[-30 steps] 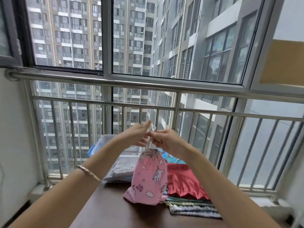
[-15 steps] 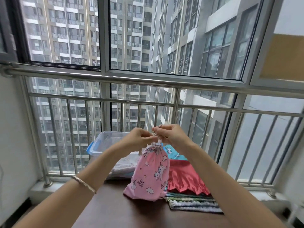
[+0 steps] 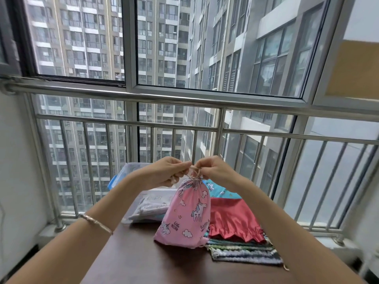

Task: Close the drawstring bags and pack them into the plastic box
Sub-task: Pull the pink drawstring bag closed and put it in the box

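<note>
Left hand (image 3: pixel 166 171) and right hand (image 3: pixel 216 171) level, each pinching 1 end of drawstring (image 3: pixel 194 172) just above gathered neck of pink unicorn bag (image 3: pixel 187 214); bag upright on table (image 3: pixel 143 259), long axis vertical, directly below both; plastic box (image 3: pixel 128 170) behind-left, nearer left hand.

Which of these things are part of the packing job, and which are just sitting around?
Part of the job: pink bag, its cord pinched by left hand and right hand, red bag, blue bag, striped bags, plastic box.
Just there: table, railing, bracelet.
</note>
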Demonstrator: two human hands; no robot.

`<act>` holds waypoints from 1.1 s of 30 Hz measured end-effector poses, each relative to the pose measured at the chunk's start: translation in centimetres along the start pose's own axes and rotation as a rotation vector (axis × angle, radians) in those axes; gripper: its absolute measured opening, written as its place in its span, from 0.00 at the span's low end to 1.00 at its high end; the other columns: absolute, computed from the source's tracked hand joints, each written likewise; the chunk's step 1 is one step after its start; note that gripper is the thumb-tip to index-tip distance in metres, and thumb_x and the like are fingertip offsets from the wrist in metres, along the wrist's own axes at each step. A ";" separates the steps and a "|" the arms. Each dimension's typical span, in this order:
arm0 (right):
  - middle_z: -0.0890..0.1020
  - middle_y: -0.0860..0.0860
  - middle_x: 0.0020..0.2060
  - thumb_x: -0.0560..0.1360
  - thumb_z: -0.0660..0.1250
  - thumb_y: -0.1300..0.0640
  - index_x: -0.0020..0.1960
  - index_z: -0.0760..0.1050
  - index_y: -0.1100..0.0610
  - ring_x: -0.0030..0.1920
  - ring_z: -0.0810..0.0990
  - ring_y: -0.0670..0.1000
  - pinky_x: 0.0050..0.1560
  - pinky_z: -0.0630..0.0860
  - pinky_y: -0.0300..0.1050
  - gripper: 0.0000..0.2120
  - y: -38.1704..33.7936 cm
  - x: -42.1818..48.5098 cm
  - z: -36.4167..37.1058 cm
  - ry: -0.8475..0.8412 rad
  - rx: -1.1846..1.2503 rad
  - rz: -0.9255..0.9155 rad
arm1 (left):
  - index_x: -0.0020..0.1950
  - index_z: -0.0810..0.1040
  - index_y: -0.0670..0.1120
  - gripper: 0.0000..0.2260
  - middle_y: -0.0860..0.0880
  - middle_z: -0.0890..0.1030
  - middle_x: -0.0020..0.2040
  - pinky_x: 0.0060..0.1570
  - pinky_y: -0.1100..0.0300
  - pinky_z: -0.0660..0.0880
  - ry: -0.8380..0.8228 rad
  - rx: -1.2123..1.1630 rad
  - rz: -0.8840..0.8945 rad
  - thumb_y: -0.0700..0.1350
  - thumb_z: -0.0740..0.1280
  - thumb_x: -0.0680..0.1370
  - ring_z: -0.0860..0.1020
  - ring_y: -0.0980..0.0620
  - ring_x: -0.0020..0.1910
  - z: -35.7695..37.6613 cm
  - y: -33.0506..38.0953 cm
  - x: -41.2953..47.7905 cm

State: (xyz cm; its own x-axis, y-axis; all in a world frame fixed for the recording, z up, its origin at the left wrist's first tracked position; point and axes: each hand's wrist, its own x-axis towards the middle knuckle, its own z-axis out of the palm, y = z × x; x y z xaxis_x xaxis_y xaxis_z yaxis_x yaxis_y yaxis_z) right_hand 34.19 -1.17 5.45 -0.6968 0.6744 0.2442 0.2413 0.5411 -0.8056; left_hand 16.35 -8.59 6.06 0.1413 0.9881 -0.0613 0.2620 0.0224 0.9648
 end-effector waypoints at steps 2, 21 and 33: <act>0.78 0.51 0.32 0.74 0.59 0.73 0.39 0.78 0.59 0.32 0.72 0.43 0.35 0.69 0.34 0.14 -0.2 0.0 -0.3 -0.026 0.050 0.021 | 0.42 0.80 0.42 0.13 0.52 0.67 0.28 0.23 0.68 0.60 0.067 0.077 0.034 0.50 0.63 0.79 0.63 0.57 0.24 0.2 0.1 0.0; 0.74 0.53 0.31 0.74 0.61 0.67 0.35 0.77 0.56 0.30 0.69 0.49 0.29 0.66 0.40 0.13 -1.6 0.6 -0.9 0.095 -0.220 0.055 | 0.48 0.81 0.36 0.09 0.51 0.70 0.26 0.23 0.66 0.64 0.258 0.168 0.153 0.43 0.69 0.76 0.67 0.58 0.21 2.6 -0.5 0.4; 0.75 0.53 0.31 0.76 0.58 0.67 0.36 0.75 0.61 0.30 0.71 0.47 0.31 0.69 0.38 0.12 -2.8 0.8 -0.3 0.047 -0.167 0.149 | 0.50 0.78 0.42 0.10 0.53 0.74 0.31 0.23 0.68 0.61 0.112 -0.011 0.090 0.44 0.72 0.73 0.65 0.58 0.25 2.6 -0.8 0.2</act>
State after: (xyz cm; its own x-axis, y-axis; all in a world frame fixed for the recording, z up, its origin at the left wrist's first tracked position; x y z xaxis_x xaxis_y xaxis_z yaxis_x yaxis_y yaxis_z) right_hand 33.15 -1.99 8.09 -0.6135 0.7739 0.1572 0.4507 0.5065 -0.7351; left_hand 18.63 -8.80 4.57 0.0560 0.9970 0.0542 0.2426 -0.0662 0.9679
